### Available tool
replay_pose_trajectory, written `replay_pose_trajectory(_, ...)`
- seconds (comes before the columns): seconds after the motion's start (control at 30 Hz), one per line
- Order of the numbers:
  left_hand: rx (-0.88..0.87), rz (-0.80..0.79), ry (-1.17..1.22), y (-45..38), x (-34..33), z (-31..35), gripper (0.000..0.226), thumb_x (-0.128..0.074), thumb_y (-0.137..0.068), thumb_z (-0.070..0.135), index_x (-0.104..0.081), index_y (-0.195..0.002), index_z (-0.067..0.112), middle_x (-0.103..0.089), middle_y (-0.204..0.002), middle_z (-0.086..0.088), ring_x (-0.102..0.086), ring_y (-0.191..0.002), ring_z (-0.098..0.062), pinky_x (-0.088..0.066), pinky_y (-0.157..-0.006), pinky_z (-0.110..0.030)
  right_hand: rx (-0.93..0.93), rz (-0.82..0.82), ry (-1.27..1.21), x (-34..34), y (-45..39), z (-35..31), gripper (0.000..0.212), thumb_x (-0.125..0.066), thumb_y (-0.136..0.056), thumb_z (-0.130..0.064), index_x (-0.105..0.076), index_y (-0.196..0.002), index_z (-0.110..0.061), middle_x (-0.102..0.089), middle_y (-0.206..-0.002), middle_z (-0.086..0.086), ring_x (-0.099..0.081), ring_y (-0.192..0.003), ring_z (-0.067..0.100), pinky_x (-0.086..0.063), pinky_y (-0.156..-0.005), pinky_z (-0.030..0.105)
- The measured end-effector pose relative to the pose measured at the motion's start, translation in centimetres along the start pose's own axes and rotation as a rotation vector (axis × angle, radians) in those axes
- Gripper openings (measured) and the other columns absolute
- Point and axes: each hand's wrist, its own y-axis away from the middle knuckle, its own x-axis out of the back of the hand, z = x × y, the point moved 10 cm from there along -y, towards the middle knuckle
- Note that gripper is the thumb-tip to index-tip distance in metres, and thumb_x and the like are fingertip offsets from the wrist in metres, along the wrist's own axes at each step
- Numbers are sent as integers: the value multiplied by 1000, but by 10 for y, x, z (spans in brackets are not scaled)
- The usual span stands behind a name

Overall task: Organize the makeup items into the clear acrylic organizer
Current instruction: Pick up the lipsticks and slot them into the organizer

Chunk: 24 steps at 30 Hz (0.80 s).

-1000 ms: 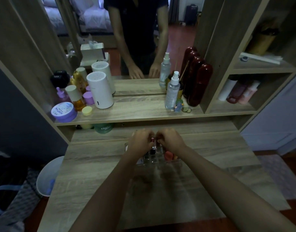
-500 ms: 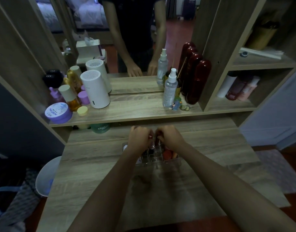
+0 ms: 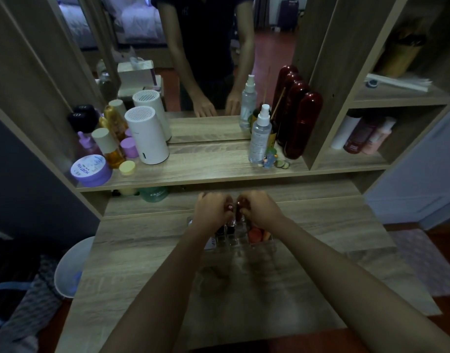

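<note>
The clear acrylic organizer (image 3: pixel 266 247) stands on the wooden desk (image 3: pixel 147 250), mostly behind my hands. Dark lipsticks (image 3: pixel 230 229) stand upright in its slots, and an orange-red sponge (image 3: pixel 255 234) lies in its right compartment. Over the organizer's back rows, my left hand (image 3: pixel 212 208) is closed around a small red-topped lipstick (image 3: pixel 229 207). My right hand (image 3: pixel 259 208) is closed around a dark red tube (image 3: pixel 240 202) right beside it. The two hands almost touch.
A shelf above the desk carries a white cylinder (image 3: pixel 147 135), a purple jar (image 3: pixel 91 170), amber bottles, a clear spray bottle (image 3: pixel 260 135) and dark red bottles (image 3: pixel 302 123). The mirror behind reflects a person. A white bin (image 3: pixel 71 266) sits left of the desk.
Both hands stay over the organizer's back rows and have parted slightly, so the two red items between them show more. The camera has shifted a little.
</note>
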Motion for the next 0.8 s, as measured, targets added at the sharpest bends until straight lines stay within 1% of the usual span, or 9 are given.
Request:
replay_pose_trajectory(0.13,18,19,130,6,9,-11,38,-66,-80,28,-61,-117,19,-63,-114,-1,-57,-107,-17,-46,-99,-36,45,76,-18,11,6,1,41,-65,-84,-13,-56,-124,-13,-61,-119,9,-59,-108,24,-52,-89,38)
replay_pose_trajectory(0.2,43,65,239,13,19,-24,45,-68,-80,29,-58,-122,16,-56,-121,-3,-53,-110,-17,-47,-95,-31,79,179,-3,24,12,0,35,-66,-83,-17,-57,-117,-13,-60,-112,6,-60,-99,22,-50,-77,35)
replay_pose_trajectory(0.27,70,157,319,22,31,-39,46,-69,-80,28,-58,-121,13,-52,-119,-2,-50,-107,-14,-42,-87,-24,126,247,13,32,20,-4,23,-66,-84,-20,-60,-104,-12,-61,-102,5,-60,-87,21,-47,-68,33)
replay_pose_trajectory(0.37,155,291,431,40,42,-61,29,-70,-80,18,-61,-106,8,-47,-103,1,-51,-91,-12,-46,-76,-24,158,193,28,20,25,-10,14,-65,-85,-22,-64,-94,-11,-66,-93,7,-60,-82,22,-42,-63,29)
replay_pose_trajectory(0.43,203,257,442,48,31,-67,16,-70,-79,10,-62,-92,7,-53,-90,-4,-54,-79,-16,-46,-67,-24,147,103,50,2,26,-13,16,-63,-87,-24,-65,-96,-12,-68,-95,8,-60,-82,22,-42,-65,28)
replay_pose_trajectory(0.5,229,168,450,51,14,-66,12,-70,-78,6,-66,-88,2,-60,-82,-6,-55,-72,-16,-41,-61,-20,127,26,89,-16,24,-15,18,-60,-88,-25,-66,-102,-14,-69,-101,8,-64,-90,25,-53,-77,37)
replay_pose_trajectory(0.57,223,111,476,53,2,-60,13,-71,-76,3,-69,-88,0,-64,-79,-6,-55,-67,-11,-38,-58,-14,99,-14,100,-26,22,-15,20,-61,-87,-24,-67,-104,-16,-70,-104,8,-66,-96,27,-54,-85,40)
replay_pose_trajectory(0.73,219,81,453,53,-11,-47,21,-75,-71,4,-71,-92,3,-72,-87,-11,-58,-72,-10,-37,-56,-4,76,-31,81,-37,17,-13,20,-66,-85,-20,-70,-104,-14,-72,-104,8,-66,-97,24,-37,-70,23)
replay_pose_trajectory(0.8,224,80,433,52,-12,-44,22,-75,-70,4,-71,-92,3,-74,-88,-13,-58,-73,-11,-39,-60,-9,71,-26,76,-38,15,-12,19,-62,-87,-18,-69,-104,-13,-72,-103,9,-66,-96,23,-34,-70,21)
